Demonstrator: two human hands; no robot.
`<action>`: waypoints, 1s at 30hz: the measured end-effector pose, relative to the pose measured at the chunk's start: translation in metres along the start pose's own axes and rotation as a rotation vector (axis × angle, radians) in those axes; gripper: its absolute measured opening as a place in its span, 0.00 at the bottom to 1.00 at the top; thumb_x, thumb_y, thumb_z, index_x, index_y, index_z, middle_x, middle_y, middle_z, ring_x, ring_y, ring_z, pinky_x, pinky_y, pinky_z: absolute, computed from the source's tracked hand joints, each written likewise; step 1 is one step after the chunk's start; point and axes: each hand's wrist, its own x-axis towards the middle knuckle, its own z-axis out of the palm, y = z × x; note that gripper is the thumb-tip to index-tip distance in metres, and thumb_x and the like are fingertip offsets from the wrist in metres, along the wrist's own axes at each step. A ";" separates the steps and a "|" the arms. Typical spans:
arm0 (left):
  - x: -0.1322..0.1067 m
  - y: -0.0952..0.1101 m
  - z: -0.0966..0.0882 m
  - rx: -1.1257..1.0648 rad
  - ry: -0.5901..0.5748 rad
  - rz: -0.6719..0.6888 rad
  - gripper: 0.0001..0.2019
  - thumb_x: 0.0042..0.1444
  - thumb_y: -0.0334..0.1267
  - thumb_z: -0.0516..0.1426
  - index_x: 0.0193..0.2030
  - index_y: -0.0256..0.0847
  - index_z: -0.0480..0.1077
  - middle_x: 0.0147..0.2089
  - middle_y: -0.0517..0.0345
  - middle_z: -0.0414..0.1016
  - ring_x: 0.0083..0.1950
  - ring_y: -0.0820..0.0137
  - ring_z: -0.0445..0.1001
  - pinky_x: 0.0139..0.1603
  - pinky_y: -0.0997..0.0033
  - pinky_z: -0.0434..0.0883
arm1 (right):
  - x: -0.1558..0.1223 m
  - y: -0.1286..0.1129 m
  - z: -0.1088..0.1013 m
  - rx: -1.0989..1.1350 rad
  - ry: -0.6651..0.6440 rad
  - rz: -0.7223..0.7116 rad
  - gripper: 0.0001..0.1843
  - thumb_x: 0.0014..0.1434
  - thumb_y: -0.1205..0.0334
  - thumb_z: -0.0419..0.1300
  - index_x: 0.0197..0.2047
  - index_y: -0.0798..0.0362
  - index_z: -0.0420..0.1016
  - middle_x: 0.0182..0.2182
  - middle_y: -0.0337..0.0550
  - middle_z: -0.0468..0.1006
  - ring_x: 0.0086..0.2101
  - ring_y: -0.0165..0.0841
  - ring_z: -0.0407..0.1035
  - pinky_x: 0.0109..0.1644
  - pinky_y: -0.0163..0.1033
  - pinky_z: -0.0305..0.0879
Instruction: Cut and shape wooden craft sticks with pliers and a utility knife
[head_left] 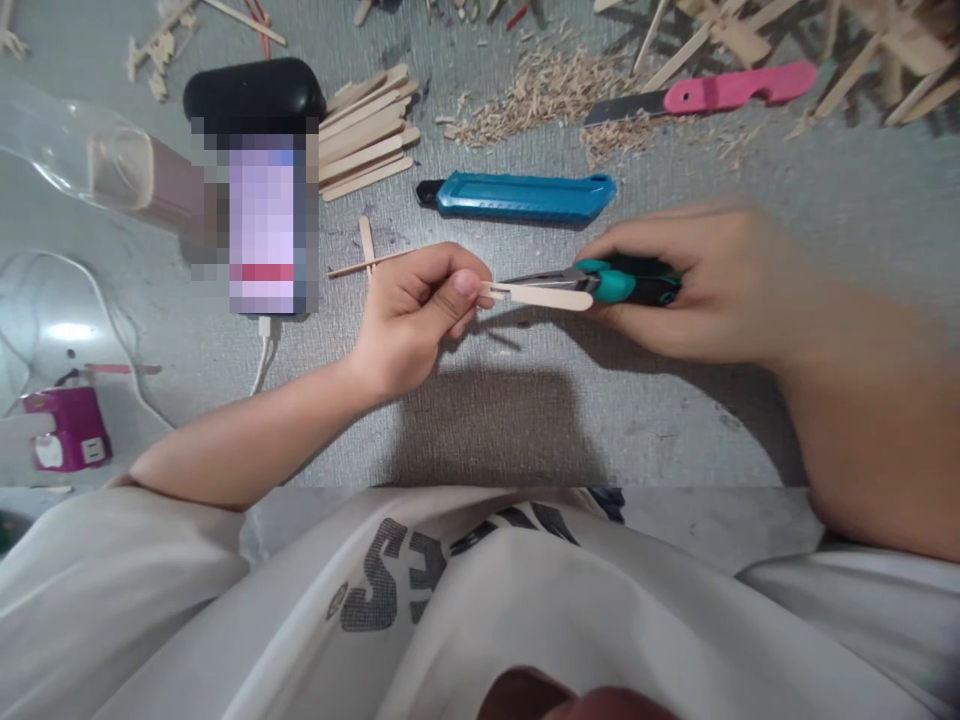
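Observation:
My left hand pinches one end of a wooden craft stick between thumb and fingers. Near the thumb the stick has a narrow notch or cut. In my right hand are needle-nose pliers with teal and black handles. Their metal jaws point left and lie along the stick, close to my left fingertips. Whether the jaws bite on the wood I cannot tell. Beyond both hands a blue utility knife lies on the table. Two thin crossed sticks lie just behind my left hand.
A pile of craft sticks lies at the back, beside a black case and a phone on a cable. Wood shavings surround a pink-handled blade. Stick assemblies stand back right; a clear bottle lies left, above a purple adapter.

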 end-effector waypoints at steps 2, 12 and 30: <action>0.001 0.000 0.000 0.001 -0.015 -0.022 0.25 0.74 0.61 0.68 0.33 0.43 0.80 0.21 0.64 0.70 0.22 0.76 0.67 0.24 0.72 0.67 | -0.001 0.002 0.001 -0.012 -0.002 -0.016 0.06 0.62 0.57 0.66 0.42 0.46 0.82 0.31 0.38 0.82 0.28 0.32 0.70 0.31 0.42 0.56; 0.002 0.010 0.004 -0.075 -0.105 -0.134 0.28 0.72 0.64 0.69 0.32 0.42 0.75 0.24 0.62 0.72 0.22 0.76 0.68 0.23 0.71 0.65 | -0.002 0.004 -0.004 0.008 -0.026 -0.095 0.06 0.63 0.58 0.68 0.45 0.45 0.82 0.31 0.37 0.82 0.29 0.31 0.72 0.32 0.41 0.59; -0.013 0.014 0.016 0.196 0.171 0.029 0.26 0.79 0.60 0.62 0.35 0.42 0.78 0.20 0.66 0.70 0.18 0.77 0.70 0.19 0.76 0.64 | -0.007 0.021 -0.003 -0.497 0.247 -0.176 0.19 0.54 0.55 0.64 0.50 0.45 0.81 0.37 0.40 0.85 0.34 0.35 0.77 0.34 0.42 0.57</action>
